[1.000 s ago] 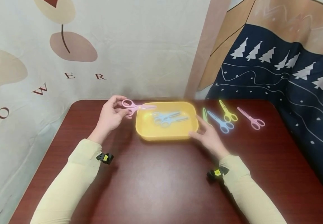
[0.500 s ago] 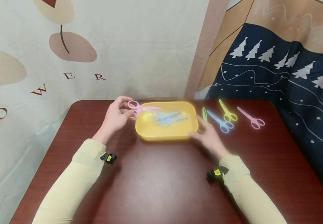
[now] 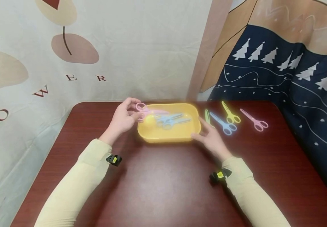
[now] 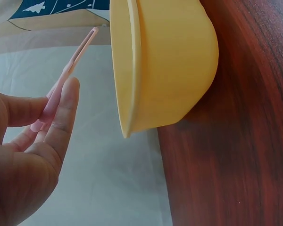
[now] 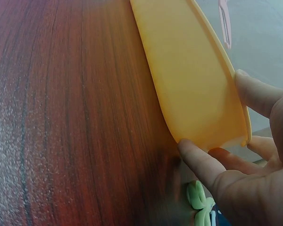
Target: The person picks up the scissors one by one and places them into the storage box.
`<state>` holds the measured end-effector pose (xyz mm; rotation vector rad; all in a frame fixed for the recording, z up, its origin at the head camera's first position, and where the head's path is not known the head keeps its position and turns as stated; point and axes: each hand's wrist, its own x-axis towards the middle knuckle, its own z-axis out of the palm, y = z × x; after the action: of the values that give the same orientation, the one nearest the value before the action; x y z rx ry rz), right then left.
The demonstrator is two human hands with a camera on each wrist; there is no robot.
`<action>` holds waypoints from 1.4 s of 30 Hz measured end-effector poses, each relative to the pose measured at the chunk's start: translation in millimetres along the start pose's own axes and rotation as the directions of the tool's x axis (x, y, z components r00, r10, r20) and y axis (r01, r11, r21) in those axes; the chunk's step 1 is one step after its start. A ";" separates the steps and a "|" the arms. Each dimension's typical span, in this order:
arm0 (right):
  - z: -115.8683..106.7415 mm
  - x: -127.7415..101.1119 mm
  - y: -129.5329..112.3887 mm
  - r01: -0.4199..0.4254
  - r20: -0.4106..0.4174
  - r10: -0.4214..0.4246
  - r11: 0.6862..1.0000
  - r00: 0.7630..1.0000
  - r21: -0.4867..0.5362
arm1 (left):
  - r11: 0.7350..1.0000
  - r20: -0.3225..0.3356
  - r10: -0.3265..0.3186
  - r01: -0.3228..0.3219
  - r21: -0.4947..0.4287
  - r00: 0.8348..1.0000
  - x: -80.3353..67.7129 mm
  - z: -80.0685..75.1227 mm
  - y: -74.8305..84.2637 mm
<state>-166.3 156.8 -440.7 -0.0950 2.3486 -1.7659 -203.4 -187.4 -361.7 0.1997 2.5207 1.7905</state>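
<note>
One pair of pink scissors, pinched in the left hand, is now reaching farther over the yellow tray, nearing release; the right hand is steadying its corner, fingers spread.

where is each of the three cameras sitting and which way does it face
Head: on the person's head, facing forward and down at the table; both sleeves, the left hand and right hand show.
Left wrist: beside the left hand, facing along the pink scissors it pinches toward the yellow tray.
Right wrist: low by the right hand, facing the tray wall its fingers touch.
All three views share the tray.
</note>
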 end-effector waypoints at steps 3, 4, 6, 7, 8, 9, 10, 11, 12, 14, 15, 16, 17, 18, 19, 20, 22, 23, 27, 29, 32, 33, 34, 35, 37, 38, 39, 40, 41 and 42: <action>0.1 -0.4 -0.5 0.002 0.002 -0.002 1.000 1.000 0.004 | 1.000 0.014 -0.003 0.003 0.010 1.000 0.0 2.6 1.6; 0.0 -0.4 -0.5 0.002 0.002 -0.002 1.000 1.000 0.004 | 1.000 0.018 -0.004 0.004 0.013 1.000 0.1 3.5 2.2; -0.4 -0.4 -0.5 0.000 0.002 0.000 1.000 1.000 0.004 | 1.000 0.024 -0.006 0.006 0.014 1.000 0.3 5.6 3.6; -0.7 -0.5 -0.5 -0.002 0.001 0.002 1.000 1.000 0.004 | 1.000 0.027 -0.006 0.006 0.014 1.000 0.4 6.8 4.3; -0.8 -0.6 -0.6 -0.003 -0.002 0.003 1.000 1.000 0.002 | 1.000 0.028 -0.005 0.005 0.015 1.000 0.5 8.0 5.2; -1.2 -0.7 -0.8 -0.005 -0.003 0.005 1.000 1.000 0.000 | 1.000 0.030 -0.003 0.003 0.014 1.000 0.6 9.2 6.1; -1.5 -0.8 -1.2 -0.007 -0.004 0.007 1.000 1.000 -0.002 | 1.000 0.032 -0.001 0.001 0.012 0.999 0.8 10.2 6.7; -1.6 -1.0 -1.6 -0.008 -0.004 0.008 1.000 1.000 -0.003 | 1.000 0.032 -0.001 0.001 0.012 0.999 0.8 11.4 7.6; -1.5 -1.1 -2.0 -0.009 -0.007 0.009 1.000 1.000 -0.005 | 1.000 0.035 0.002 -0.003 0.011 0.999 0.9 12.3 8.3; -1.5 -1.2 -2.9 -0.010 -0.006 0.010 1.000 1.000 -0.009 | 1.000 0.039 0.003 -0.003 0.008 0.999 1.5 14.3 9.3; -1.6 -1.2 -3.3 -0.011 -0.003 0.011 1.000 1.000 -0.011 | 1.000 0.042 0.004 -0.005 0.006 0.999 2.1 15.3 9.4; -1.4 -1.1 -3.5 -0.012 -0.003 0.012 1.000 1.000 -0.013 | 1.000 0.045 0.003 -0.003 0.005 0.999 2.7 16.2 9.4; -1.4 -1.0 -3.5 -0.013 -0.003 0.013 1.000 1.000 -0.015 | 1.000 0.049 0.000 0.000 0.003 0.999 3.4 17.2 9.5; -1.5 -0.9 -3.4 -0.015 -0.002 0.015 1.000 1.000 -0.016 | 1.000 0.053 -0.003 0.003 0.000 0.999 4.3 18.1 9.5; -1.6 -0.9 -3.4 -0.017 -0.001 0.017 1.000 1.000 -0.018 | 1.000 0.057 -0.008 0.009 -0.004 0.998 5.0 19.3 9.5; -1.6 -0.8 -3.3 -0.018 -0.001 0.018 1.000 1.000 -0.019 | 1.000 0.061 -0.012 0.013 -0.006 0.998 5.6 20.3 9.8; -1.6 -0.6 -3.1 -0.018 -0.001 0.018 1.000 1.000 -0.017 | 1.000 0.073 -0.023 0.024 -0.007 0.997 6.7 22.0 10.6; -1.6 -0.6 -3.0 -0.017 0.000 0.017 1.000 1.000 -0.015 | 1.000 0.076 -0.029 0.029 -0.007 0.997 7.1 22.9 11.1; -1.2 -0.2 -2.6 -0.015 0.003 0.015 1.000 1.000 -0.008 | 0.999 0.089 -0.051 0.049 0.022 0.995 8.5 25.6 12.4; -1.1 -0.3 -2.7 -0.014 0.003 0.014 1.000 1.000 -0.005 | 0.998 0.093 -0.058 0.055 0.037 0.994 9.1 27.0 13.1; -1.3 -0.7 -3.2 -0.011 0.003 0.011 1.000 1.000 -0.003 | 0.997 0.103 -0.055 0.048 0.068 0.993 10.1 29.2 14.8; -1.3 -1.0 -3.5 -0.010 0.002 0.010 1.000 1.000 -0.005 | 0.995 0.103 -0.051 0.042 0.088 0.993 10.5 30.0 15.4; -1.2 -1.2 -3.6 -0.011 0.001 0.011 1.000 1.000 -0.003 | 0.994 0.104 -0.048 0.037 0.108 0.993 10.6 30.8 16.1; -1.2 -1.4 -3.6 -0.009 0.003 0.009 1.000 1.000 -0.002 | 0.991 0.102 -0.044 0.030 0.131 0.994 10.7 31.5 16.9; -1.1 -1.4 -3.2 -0.010 0.007 0.010 1.000 1.000 0.002 | 0.981 0.092 -0.034 0.016 0.193 0.995 10.6 32.6 18.5; -1.0 -1.4 -2.8 -0.013 0.007 0.013 1.000 1.000 0.004 | 0.980 0.095 -0.034 0.015 0.197 0.995 11.1 33.5 18.7; -1.0 -1.3 -2.4 -0.015 0.008 0.015 1.000 1.000 0.004 | 0.979 0.097 -0.035 0.015 0.205 0.995 11.5 34.3 18.9; -0.9 -1.2 -1.8 -0.015 0.008 0.015 1.000 1.000 0.008 | 0.978 0.100 -0.035 0.014 0.210 0.994 11.8 35.0 19.3; -0.9 -1.0 -1.4 -0.014 0.007 0.014 1.000 1.000 0.009 | 0.975 0.101 -0.036 0.013 0.220 0.994 12.3 35.7 19.3; -1.0 -0.9 -1.0 -0.015 0.006 0.015 1.000 1.000 0.009 | 0.973 0.102 -0.037 0.012 0.230 0.994 13.0 36.4 19.3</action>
<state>-165.7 157.6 -439.4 -0.0810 2.3305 -1.7666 -210.8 -145.4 -355.0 0.2625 2.6362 1.4357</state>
